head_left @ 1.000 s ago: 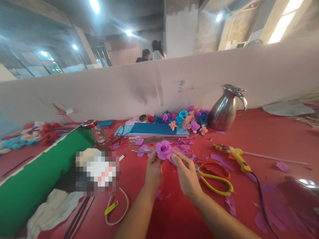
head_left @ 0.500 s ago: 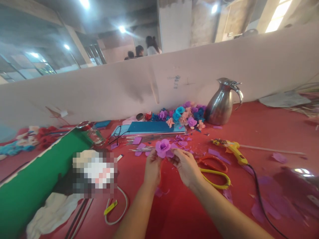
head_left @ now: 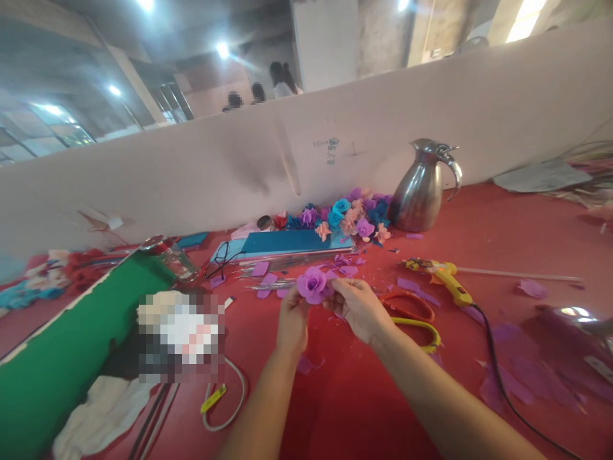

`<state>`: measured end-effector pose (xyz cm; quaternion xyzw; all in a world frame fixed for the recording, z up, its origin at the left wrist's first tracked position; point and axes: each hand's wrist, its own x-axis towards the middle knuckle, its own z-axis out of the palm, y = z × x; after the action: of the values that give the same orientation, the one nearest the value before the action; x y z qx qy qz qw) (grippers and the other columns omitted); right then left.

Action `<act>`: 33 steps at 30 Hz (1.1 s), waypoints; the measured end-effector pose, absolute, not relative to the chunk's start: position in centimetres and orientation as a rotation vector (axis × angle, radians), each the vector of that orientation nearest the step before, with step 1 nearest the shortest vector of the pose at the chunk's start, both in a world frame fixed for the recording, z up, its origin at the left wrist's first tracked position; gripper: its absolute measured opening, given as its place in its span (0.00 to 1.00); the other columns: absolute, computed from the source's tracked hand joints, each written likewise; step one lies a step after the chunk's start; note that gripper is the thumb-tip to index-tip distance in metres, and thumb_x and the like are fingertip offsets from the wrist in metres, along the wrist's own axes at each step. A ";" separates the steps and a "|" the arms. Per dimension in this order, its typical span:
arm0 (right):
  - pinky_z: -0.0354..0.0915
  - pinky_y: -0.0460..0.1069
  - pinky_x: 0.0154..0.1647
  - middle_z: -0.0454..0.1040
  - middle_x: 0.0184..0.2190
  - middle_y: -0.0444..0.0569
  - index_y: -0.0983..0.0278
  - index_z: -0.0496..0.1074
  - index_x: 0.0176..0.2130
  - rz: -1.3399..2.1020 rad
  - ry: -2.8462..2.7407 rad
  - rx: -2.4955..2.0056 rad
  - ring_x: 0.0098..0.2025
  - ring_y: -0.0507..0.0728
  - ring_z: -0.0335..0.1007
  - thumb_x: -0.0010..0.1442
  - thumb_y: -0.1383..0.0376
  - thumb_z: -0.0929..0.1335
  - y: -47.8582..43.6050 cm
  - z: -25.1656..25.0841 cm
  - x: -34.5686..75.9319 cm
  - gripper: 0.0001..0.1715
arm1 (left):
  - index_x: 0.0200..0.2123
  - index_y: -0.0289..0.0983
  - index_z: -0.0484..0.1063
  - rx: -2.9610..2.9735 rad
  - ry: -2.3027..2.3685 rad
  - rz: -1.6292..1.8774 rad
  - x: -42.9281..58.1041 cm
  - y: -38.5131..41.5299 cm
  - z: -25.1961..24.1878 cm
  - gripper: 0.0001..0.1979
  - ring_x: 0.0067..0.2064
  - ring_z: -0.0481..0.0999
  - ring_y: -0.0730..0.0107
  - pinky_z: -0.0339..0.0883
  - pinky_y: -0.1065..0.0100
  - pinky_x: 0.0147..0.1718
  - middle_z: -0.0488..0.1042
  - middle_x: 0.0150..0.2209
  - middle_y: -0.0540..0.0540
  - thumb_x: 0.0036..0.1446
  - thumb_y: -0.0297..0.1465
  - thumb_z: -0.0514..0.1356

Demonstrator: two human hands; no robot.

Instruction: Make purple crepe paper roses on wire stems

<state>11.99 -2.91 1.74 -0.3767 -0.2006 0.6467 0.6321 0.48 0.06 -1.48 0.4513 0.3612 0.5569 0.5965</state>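
Note:
A purple paper flower (head_left: 312, 285) is held up over the red table, its layered petals facing me. My left hand (head_left: 293, 313) is closed around its base from below. On the flower's right side, my right hand (head_left: 354, 306) pinches the edge of a purple petal between thumb and fingers. Scissors with red and yellow handles (head_left: 416, 327) lie just beyond my right wrist, their blades hidden. Purple paper pieces (head_left: 268, 285) and thin wires (head_left: 275, 267) are scattered behind the flower.
A yellow glue gun (head_left: 450, 281) with a black cord lies to the right. At the back stand a metal jug (head_left: 421, 185) and a heap of paper flowers (head_left: 349, 214) beside a blue folder (head_left: 287, 243). A green box (head_left: 86, 319) and glass jar (head_left: 175, 259) are at left.
The view has shifted slightly. Both hands stay on the purple paper flower, and the right fingers have moved a little along the petal's edge.

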 end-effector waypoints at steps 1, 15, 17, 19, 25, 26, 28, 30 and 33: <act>0.66 0.45 0.25 0.74 0.19 0.46 0.66 0.72 0.22 1.480 -0.484 -0.870 0.22 0.51 0.68 0.43 0.62 0.72 -2.9 1.8 12.1 0.09 | 0.28 0.39 0.77 1.044 0.841 1.292 0.5 0.1 -1.6 0.06 0.41 0.74 0.64 0.63 0.65 0.45 0.79 0.32 0.49 0.42 0.27 0.65; 0.57 0.47 0.32 0.70 0.22 0.43 0.63 0.77 0.27 1.189 -0.921 -0.960 0.29 0.52 0.61 0.45 0.61 0.72 -2.8 0.8 11.7 0.08 | 0.26 0.43 0.75 0.924 0.702 1.213 0.7 0.4 -1.7 0.07 0.44 0.75 0.59 0.65 0.61 0.46 0.79 0.30 0.48 0.39 0.29 0.69; 0.57 0.48 0.33 0.70 0.24 0.44 0.63 0.77 0.27 1.102 -0.977 -0.975 0.30 0.53 0.61 0.47 0.60 0.71 -2.7 0.4 11.7 0.08 | 0.29 0.43 0.76 0.916 0.712 1.205 0.7 0.3 -1.8 0.09 0.45 0.75 0.60 0.64 0.61 0.46 0.80 0.31 0.48 0.39 0.29 0.69; 0.58 0.48 0.33 0.69 0.23 0.44 0.63 0.77 0.26 1.042 -1.038 -1.001 0.31 0.54 0.61 0.49 0.59 0.70 -2.6 0.2 11.8 0.09 | 0.31 0.42 0.77 0.914 0.710 1.205 0.8 0.3 -1.9 0.10 0.45 0.75 0.61 0.64 0.62 0.47 0.80 0.33 0.48 0.40 0.28 0.68; 0.60 0.49 0.35 0.68 0.24 0.45 0.63 0.73 0.19 0.918 -1.148 -1.064 0.31 0.54 0.63 0.50 0.58 0.70 -2.5 0.3 12.0 0.14 | 0.34 0.40 0.77 0.917 0.687 1.227 0.8 0.0 -1.5 0.12 0.44 0.74 0.64 0.63 0.64 0.45 0.79 0.33 0.48 0.42 0.26 0.67; 0.60 0.49 0.36 0.69 0.25 0.45 0.63 0.74 0.20 0.923 -1.154 -1.057 0.31 0.54 0.64 0.50 0.59 0.69 -2.5 0.4 12.1 0.13 | 0.34 0.39 0.77 0.908 0.690 1.232 0.8 -0.1 -1.4 0.12 0.43 0.75 0.65 0.63 0.65 0.45 0.79 0.33 0.49 0.41 0.26 0.67; 0.62 0.49 0.36 0.71 0.26 0.45 0.63 0.76 0.25 0.978 -1.137 -1.026 0.31 0.53 0.65 0.51 0.58 0.69 -2.4 0.4 12.1 0.11 | 0.32 0.39 0.76 0.885 0.692 1.242 0.7 -0.1 -1.2 0.11 0.40 0.75 0.66 0.63 0.66 0.43 0.79 0.31 0.49 0.40 0.27 0.68; 0.63 0.50 0.36 0.72 0.26 0.45 0.63 0.77 0.29 1.059 -1.089 -0.993 0.31 0.54 0.67 0.51 0.58 0.69 -2.4 0.3 12.2 0.12 | 0.29 0.38 0.75 0.862 0.687 1.250 0.7 0.0 -1.0 0.10 0.36 0.75 0.69 0.64 0.67 0.41 0.78 0.28 0.50 0.39 0.27 0.69; 0.65 0.50 0.36 0.74 0.27 0.46 0.64 0.77 0.33 1.138 -0.998 -0.994 0.33 0.55 0.69 0.50 0.58 0.70 -2.3 0.0 12.1 0.13 | 0.27 0.37 0.74 0.802 0.687 1.252 0.6 0.0 -1.0 0.09 0.31 0.74 0.73 0.64 0.69 0.38 0.76 0.26 0.51 0.39 0.27 0.70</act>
<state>12.08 -2.28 -0.05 -0.4317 -0.4337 0.4943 0.6174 0.57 0.04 -0.97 0.3576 0.3066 0.5585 0.6828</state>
